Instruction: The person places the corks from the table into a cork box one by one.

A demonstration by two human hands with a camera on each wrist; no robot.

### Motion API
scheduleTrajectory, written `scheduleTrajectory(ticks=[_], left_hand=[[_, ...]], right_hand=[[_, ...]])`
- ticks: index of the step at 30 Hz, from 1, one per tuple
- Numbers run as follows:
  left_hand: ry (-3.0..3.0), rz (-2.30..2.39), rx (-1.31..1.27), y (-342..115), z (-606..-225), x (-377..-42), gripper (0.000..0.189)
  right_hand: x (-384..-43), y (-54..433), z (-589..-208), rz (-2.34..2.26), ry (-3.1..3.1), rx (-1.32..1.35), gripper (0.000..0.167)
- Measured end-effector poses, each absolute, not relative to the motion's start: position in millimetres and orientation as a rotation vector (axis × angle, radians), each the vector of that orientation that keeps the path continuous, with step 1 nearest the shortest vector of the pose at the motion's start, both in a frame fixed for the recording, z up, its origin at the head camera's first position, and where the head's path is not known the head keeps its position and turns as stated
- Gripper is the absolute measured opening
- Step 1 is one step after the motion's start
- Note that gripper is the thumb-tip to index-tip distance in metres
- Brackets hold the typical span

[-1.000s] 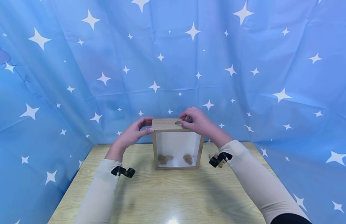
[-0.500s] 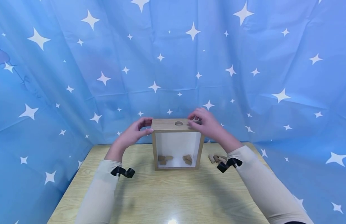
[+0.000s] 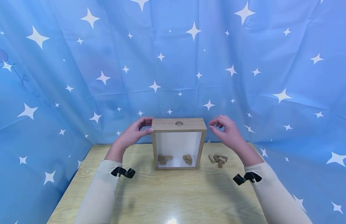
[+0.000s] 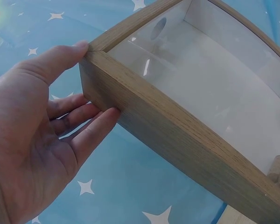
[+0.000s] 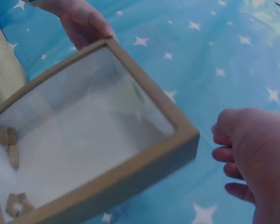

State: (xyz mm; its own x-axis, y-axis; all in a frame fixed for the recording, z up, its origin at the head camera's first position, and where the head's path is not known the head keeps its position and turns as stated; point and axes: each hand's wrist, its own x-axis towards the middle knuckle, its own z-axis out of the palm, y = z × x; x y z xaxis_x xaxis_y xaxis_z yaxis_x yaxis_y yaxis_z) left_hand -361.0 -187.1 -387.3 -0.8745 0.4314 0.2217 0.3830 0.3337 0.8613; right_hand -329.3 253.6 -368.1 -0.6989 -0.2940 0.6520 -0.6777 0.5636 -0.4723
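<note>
A shallow wooden box [image 3: 178, 130] with a clear front, white back and round hole [image 3: 179, 123] in its top stands upright on the table. Inside, at the bottom, lie several corks [image 3: 187, 159] in two groups. My left hand [image 3: 135, 130] holds the box's upper left corner; in the left wrist view the thumb [image 4: 60, 59] lies at the front corner, the fingers [image 4: 95, 133] along the side. My right hand [image 3: 227, 130] hovers just right of the box's upper right corner, apart from it. Its fingers are loosely bent, and nothing shows between them.
More corks [image 3: 218, 158] lie in a loose pile on the wooden table [image 3: 173, 193], right of the box and below my right hand. A blue curtain [image 3: 173, 62] with white stars hangs close behind the table's far edge and along both sides.
My right hand has moved right and slightly down, from beside the hole in the box's top to past its right end. The left hand and box have stayed put.
</note>
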Motion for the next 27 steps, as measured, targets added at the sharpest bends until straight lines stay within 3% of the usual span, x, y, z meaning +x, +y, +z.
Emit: scheduleTrajectory(ticks=[12, 27], left_hand=[[2.509, 1.621, 0.786, -186.8, -386.9, -359.6, 0.070], [2.510, 1.637, 0.793, -186.9, -386.1, -357.9, 0.069]], right_hand=[[-318.2, 304.0, -442.3, 1.012, -2.523, 0.477, 0.015], [-320.0, 322.0, -531.0, 1.093, -2.628, 0.290, 0.027]])
